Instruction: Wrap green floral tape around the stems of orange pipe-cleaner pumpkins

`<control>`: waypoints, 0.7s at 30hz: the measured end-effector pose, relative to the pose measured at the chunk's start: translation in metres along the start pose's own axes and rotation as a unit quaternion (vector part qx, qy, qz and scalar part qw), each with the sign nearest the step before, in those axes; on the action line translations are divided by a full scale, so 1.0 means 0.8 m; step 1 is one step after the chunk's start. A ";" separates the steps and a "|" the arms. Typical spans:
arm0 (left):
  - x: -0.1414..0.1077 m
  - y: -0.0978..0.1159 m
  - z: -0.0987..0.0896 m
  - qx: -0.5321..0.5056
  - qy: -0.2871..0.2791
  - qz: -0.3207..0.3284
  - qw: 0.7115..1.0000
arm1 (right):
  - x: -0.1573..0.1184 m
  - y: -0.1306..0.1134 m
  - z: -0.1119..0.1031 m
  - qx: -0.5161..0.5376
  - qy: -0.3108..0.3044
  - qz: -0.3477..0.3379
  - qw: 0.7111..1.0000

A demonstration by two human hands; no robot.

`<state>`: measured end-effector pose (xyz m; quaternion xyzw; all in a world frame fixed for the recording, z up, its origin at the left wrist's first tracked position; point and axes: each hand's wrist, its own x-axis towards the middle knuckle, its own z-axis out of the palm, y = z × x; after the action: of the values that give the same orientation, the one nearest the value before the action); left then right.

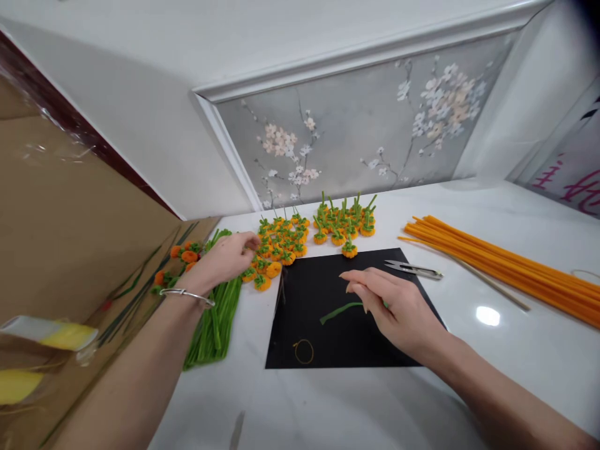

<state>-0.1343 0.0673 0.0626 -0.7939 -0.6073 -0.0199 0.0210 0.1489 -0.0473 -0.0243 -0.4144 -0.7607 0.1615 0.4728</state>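
Head: green strip [340, 310] at right hand [391, 303], orange pieces [262, 283] near left hand [232, 256].

You have a narrow, dark green strip [338, 311] lying slightly curved on the black mat [304, 284], one end free, the rest running beneath your right hand [384, 303]; grip on it cannot be confirmed. Just beside your left hand [232, 255] you have closely packed orange chenille heads [287, 257], rounded and green-topped, on the worktop [210, 406], thin wires upright at the rear. Contact there cannot be determined.
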 end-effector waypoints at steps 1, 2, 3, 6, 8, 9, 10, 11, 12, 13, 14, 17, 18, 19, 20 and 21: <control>0.001 0.001 -0.006 0.001 0.014 0.003 1.000 | 0.000 0.000 0.000 0.001 -0.001 0.000 1.000; 0.003 0.002 -0.011 0.002 0.035 0.005 0.999 | 0.000 0.000 0.000 0.002 -0.002 -0.001 1.000; 0.006 0.003 -0.017 0.011 0.059 0.009 0.998 | 0.000 -0.001 0.000 0.002 -0.003 -0.002 1.000; 0.027 0.001 -0.026 0.071 -0.035 0.073 0.994 | 0.000 -0.002 0.001 0.000 -0.005 -0.004 1.000; 0.046 -0.004 -0.023 0.069 -0.139 0.123 0.980 | 0.000 -0.002 0.002 -0.003 -0.007 -0.002 1.000; 0.054 -0.007 -0.019 0.065 -0.162 0.129 0.976 | 0.000 -0.001 0.002 -0.003 -0.008 -0.003 1.000; 0.062 -0.010 -0.014 0.061 -0.185 0.136 0.971 | 0.000 -0.001 0.002 -0.003 -0.009 -0.005 1.000; 0.068 -0.013 -0.009 0.056 -0.206 0.141 0.967 | 0.000 -0.001 0.002 -0.002 -0.009 -0.008 1.000; 0.073 -0.016 -0.004 0.051 -0.225 0.141 0.963 | -0.001 0.000 0.002 -0.002 -0.007 -0.012 1.000; 0.077 -0.018 0.000 0.047 -0.240 0.142 0.959 | -0.001 0.000 0.002 -0.001 -0.005 -0.017 1.000; 0.080 -0.020 0.004 0.042 -0.252 0.142 0.956 | -0.001 0.000 0.001 -0.001 -0.004 -0.020 1.000; 0.084 -0.021 0.009 0.035 -0.267 0.141 0.953 | -0.001 0.001 0.001 -0.002 -0.004 -0.022 1.000; 0.084 -0.021 0.009 0.035 -0.262 0.140 0.954 | 0.000 0.001 0.001 -0.002 -0.006 -0.021 1.000; 0.083 -0.020 0.010 0.037 -0.253 0.138 0.957 | 0.001 0.001 0.001 -0.001 -0.007 -0.018 1.000; 0.082 -0.019 0.010 0.040 -0.238 0.135 0.961 | 0.001 0.000 0.002 -0.001 -0.008 -0.016 1.000; 0.081 -0.018 0.010 0.043 -0.214 0.130 0.967 | 0.002 0.000 0.002 -0.001 -0.008 -0.014 1.000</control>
<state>-0.1315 0.1342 0.0584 -0.8501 -0.4895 0.1799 -0.0726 0.1477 -0.0460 -0.0242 -0.4030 -0.7703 0.1573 0.4685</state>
